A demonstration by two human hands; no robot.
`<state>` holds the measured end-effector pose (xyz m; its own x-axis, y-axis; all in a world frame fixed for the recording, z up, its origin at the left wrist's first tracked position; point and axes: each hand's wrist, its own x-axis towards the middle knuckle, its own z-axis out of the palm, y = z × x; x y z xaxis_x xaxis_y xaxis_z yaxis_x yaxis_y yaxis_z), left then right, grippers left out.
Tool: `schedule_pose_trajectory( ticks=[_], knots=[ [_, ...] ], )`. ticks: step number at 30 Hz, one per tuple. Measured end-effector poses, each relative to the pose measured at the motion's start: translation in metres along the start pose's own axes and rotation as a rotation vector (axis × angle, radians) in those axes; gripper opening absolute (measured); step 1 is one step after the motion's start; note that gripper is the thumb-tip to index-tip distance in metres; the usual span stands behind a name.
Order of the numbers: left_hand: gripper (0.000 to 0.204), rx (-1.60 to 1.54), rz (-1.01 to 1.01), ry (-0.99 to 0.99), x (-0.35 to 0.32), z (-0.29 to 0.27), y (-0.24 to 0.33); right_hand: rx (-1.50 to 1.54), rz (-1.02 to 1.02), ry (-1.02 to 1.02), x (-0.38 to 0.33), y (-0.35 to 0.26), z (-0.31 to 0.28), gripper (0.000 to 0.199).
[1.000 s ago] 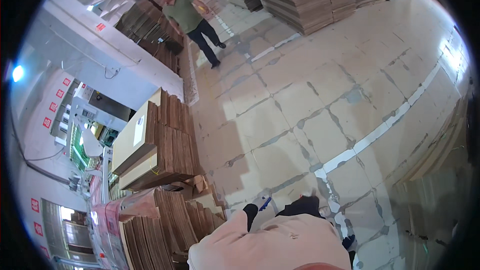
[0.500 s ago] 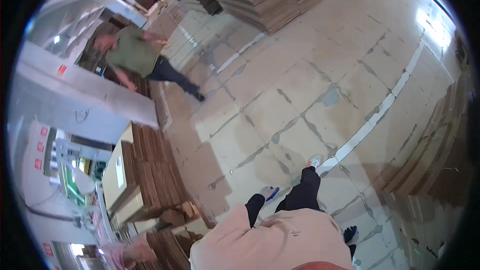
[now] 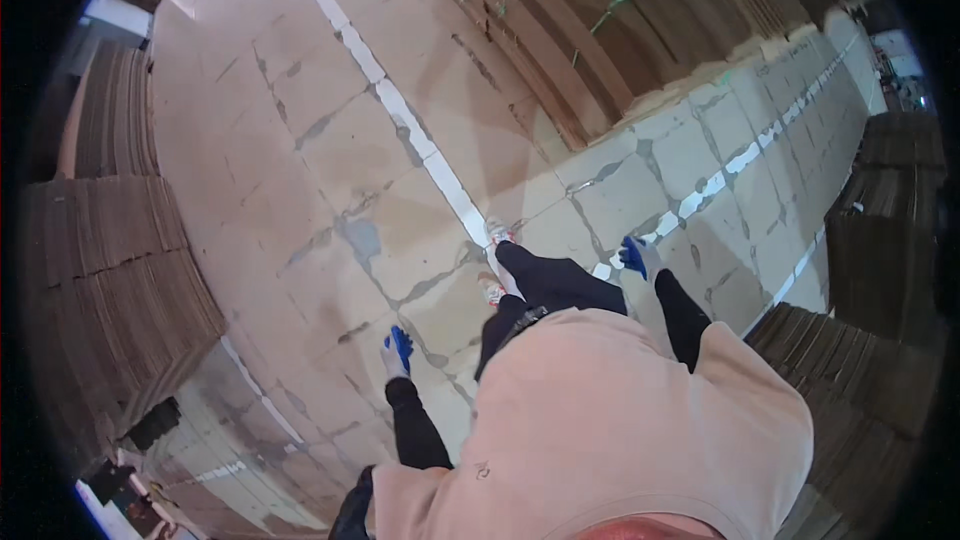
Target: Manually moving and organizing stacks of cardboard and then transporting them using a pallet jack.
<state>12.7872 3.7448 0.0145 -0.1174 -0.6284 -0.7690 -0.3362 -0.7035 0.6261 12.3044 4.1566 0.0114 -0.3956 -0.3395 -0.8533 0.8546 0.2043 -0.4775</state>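
Observation:
My left hand [image 3: 397, 352] hangs beside my left leg over the tiled floor. It wears a pale glove with blue on the fingers, which are loosely bent and apart. On the other side, my right hand [image 3: 640, 258] is held out from my hip in a matching glove, its blue fingers also loose. Neither hand touches anything, and nothing shows in them. Black sleeves [image 3: 418, 425] cover both forearms below a peach shirt. My feet [image 3: 496, 288] stand near a white floor line [image 3: 430, 150].
Tall stacks of flat brown cardboard [image 3: 590, 30] rise ahead on the right, with green strapping [image 3: 612, 10]. Other cardboard stacks stand along the left [image 3: 120, 240] and at the right [image 3: 885, 240]. A second white line [image 3: 740, 158] crosses the worn tiles on the right.
My view has swung to the right. The co-worker in the green shirt and the machine on the left are out of sight. Both my hands now show more fully, away from my body.

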Motion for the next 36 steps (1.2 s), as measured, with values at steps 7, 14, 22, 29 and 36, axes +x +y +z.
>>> schedule_pose_trajectory(
  ticks=[7, 14, 22, 29, 36],
  knots=[
    [0.029, -0.018, -0.081, -0.035, 0.027, 0.023, 0.069, 0.167, 0.223, -0.097, 0.047, 0.024, 0.023, 0.019],
    [0.029, -0.081, -0.278, 0.081, 0.109, -0.025, 0.074, -0.275, 0.126, 0.002, 0.135, -0.066, 0.232, 0.02],
    [0.028, -0.123, -0.32, 0.042, 0.269, -0.137, 0.173, -0.247, -0.032, -0.021, 0.234, -0.204, 0.502, 0.017],
    [0.035, -0.117, -0.193, 0.099, 0.455, -0.238, 0.448, -0.251, 0.02, -0.17, 0.269, -0.229, 0.771, 0.023],
    [0.03, -0.087, -0.051, 0.111, 0.624, -0.243, 0.683, -0.283, 0.141, 0.132, 0.375, -0.24, 0.859, 0.017]
  ],
)
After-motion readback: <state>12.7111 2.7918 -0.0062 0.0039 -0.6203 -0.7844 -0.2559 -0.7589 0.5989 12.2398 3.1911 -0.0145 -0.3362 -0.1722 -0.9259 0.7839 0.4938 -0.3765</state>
